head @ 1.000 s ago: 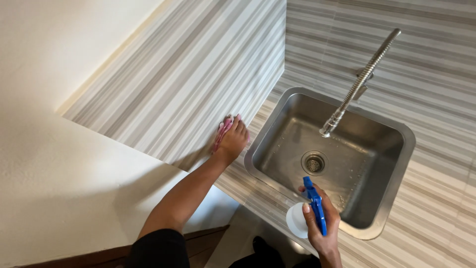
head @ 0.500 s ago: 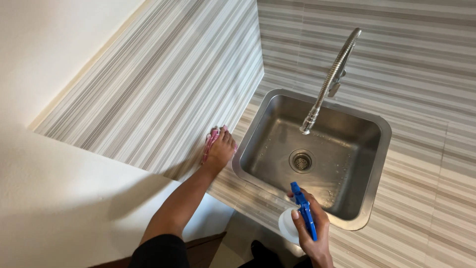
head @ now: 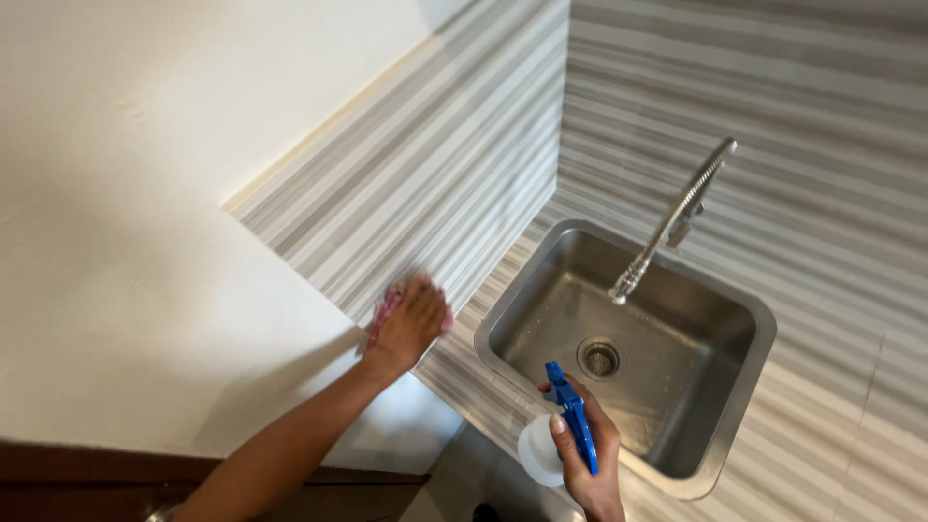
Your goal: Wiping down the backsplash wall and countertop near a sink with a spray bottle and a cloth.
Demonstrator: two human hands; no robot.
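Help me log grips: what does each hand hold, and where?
Left hand presses a pink cloth flat under its palm; right hand grips a spray bottle at its blue trigger neck.

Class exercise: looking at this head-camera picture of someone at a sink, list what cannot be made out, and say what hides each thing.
- Pink cloth: mostly under the left hand, blurred.
- Spray bottle: body behind the right hand.
- Sink near wall: hidden by its own rim.
- Both arms: cut off by the bottom edge.
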